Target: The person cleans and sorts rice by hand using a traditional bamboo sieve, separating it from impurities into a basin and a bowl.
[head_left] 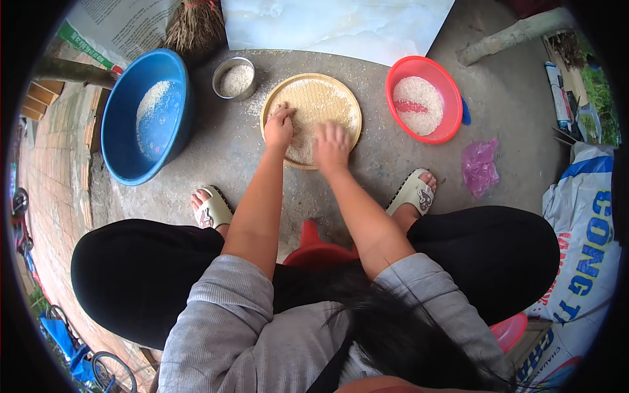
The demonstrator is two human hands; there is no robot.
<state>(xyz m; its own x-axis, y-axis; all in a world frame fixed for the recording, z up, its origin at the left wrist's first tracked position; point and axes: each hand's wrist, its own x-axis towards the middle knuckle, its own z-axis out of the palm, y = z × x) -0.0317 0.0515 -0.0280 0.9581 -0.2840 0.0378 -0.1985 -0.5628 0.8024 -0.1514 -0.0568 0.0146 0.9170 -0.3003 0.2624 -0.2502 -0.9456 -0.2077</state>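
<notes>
A round woven tray (324, 108) with a thin spread of white grains lies on the concrete floor in front of me. My left hand (279, 126) is at the tray's left side, its fingers bent and together over the rim and the grains; what they hold, if anything, is too small to make out. Over the lower middle of the tray is my right hand (332, 147), palm down with fingers apart, slightly blurred, among the grains. Just left of the tray stands a metal bowl (246, 93) of white grains.
At the left stands a large blue basin (123, 124) with grains. A red basin (452, 98) with grains is at the right, near a crumpled pink bag (479, 168). A marbled board (334, 26) lies beyond the tray. Printed sacks (583, 229) fill the far right.
</notes>
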